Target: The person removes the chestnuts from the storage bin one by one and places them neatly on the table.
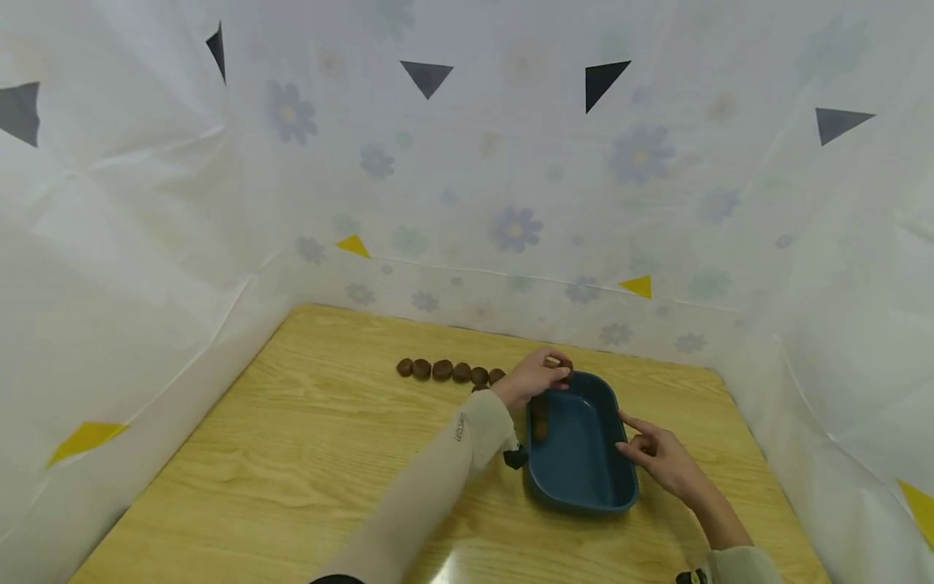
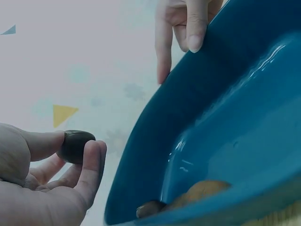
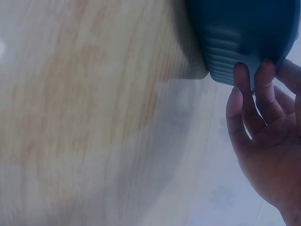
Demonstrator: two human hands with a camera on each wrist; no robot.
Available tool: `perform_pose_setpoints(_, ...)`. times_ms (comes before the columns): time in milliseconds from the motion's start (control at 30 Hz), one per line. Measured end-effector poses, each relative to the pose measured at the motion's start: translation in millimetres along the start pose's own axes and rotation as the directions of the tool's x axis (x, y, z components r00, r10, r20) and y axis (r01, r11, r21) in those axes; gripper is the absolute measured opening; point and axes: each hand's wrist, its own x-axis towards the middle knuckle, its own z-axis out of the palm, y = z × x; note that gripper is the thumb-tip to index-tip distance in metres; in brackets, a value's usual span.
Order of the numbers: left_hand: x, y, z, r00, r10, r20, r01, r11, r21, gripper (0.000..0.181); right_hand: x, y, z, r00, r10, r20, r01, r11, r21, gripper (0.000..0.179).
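Observation:
My left hand [image 1: 531, 378] pinches a dark brown chestnut [image 2: 75, 147] between thumb and fingertips, at the far left corner of a blue baking dish [image 1: 584, 478]. The left wrist view shows the chestnut just outside the dish's rim. Inside the dish, brown chestnuts [image 1: 540, 430] lie along its left wall, partly hidden by that wall. My right hand [image 1: 660, 458] holds the dish's right rim, with the thumb over the edge and fingers [image 3: 242, 77] against the outer wall.
A row of several chestnuts [image 1: 442, 371] lies on the wooden table [image 1: 292, 454] left of the dish. Its right end is partly hidden behind my left hand and sleeve. White flower-patterned sheeting [image 1: 467, 162] surrounds the table at the back and sides.

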Motion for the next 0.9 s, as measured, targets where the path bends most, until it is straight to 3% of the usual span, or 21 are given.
perform_pose_setpoints(333, -20.5, -4.5, -37.3, 0.996, 0.076, -0.037, -0.078, 0.995, -0.056, 0.033, 1.1, -0.1, -0.1, 1.0, -0.001, 0.008, 0.001, 1.0, 0.003, 0.067)
perform_pose_setpoints(633, -42.1, -10.1, -72.7, 0.993, 0.058, -0.103, -0.063, 0.997, -0.045, 0.036, 2.2, 2.1, -1.1, 1.0, -0.009, 0.022, 0.009, 1.0, 0.008, 0.068)
perform_pose_setpoints(900, -60.9, -20.9, -90.9, 0.989, 0.036, -0.144, -0.047, 0.997, -0.069, 0.039, 2.2, 1.9, -1.1, 1.0, -0.016, 0.013, 0.016, 1.0, 0.013, 0.067)
